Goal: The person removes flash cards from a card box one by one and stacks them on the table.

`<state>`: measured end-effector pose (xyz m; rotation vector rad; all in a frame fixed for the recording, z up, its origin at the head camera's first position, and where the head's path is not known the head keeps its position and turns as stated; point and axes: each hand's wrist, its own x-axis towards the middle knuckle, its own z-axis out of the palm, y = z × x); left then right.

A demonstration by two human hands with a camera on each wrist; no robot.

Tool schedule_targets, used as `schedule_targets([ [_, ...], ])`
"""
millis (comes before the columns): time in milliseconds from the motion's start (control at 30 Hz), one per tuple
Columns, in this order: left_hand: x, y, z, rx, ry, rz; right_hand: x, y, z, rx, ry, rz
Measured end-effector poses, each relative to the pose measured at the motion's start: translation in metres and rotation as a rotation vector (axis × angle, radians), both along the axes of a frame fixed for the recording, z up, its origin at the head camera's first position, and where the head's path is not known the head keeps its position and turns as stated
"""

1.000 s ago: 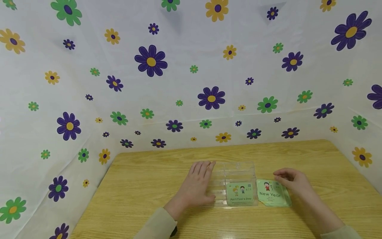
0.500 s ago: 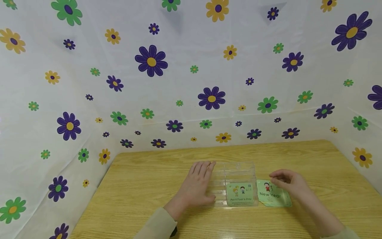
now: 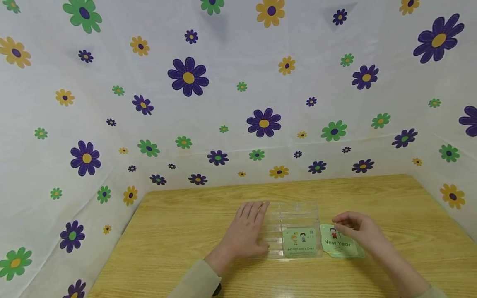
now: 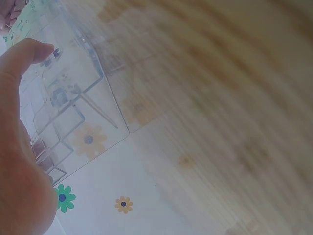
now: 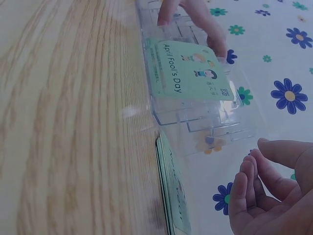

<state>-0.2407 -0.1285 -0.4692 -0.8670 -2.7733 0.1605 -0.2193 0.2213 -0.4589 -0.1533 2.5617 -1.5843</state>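
In the head view, a clear plastic card holder (image 3: pixel 298 211) with stepped compartments lies on the table. A green "April Fool's Day" card (image 3: pixel 299 242) sits in its right front part. My left hand (image 3: pixel 244 231) spans the holder's left side and holds it, fingers toward the far edge and thumb near the front. Just right of the holder lies a stack of green cards (image 3: pixel 337 248), "New Year" on top. My right hand (image 3: pixel 363 229) is over the stack's far corner, its fingers loosely bent. In the right wrist view, nothing shows between the right thumb and fingertips (image 5: pixel 242 183).
The wooden table (image 3: pixel 179 223) meets a white flower-print cloth (image 3: pixel 223 103) at its back and sides. The holder and card stack lie close together, toward the right of the table's middle.
My right hand has shifted a little to the left over the card stack, toward the holder. The left hand, holder and cards have stayed in place.
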Motion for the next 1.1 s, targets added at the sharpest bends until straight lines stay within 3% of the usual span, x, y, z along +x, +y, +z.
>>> schedule_targets([
  [667,0.002,0.000,0.001,-0.009,0.021,-0.008,0.005,-0.011,0.002,-0.088,-0.008,0.041],
  [1100,0.001,0.000,0.000,-0.018,0.022,-0.006,0.009,-0.014,0.001,-0.071,-0.030,0.072],
])
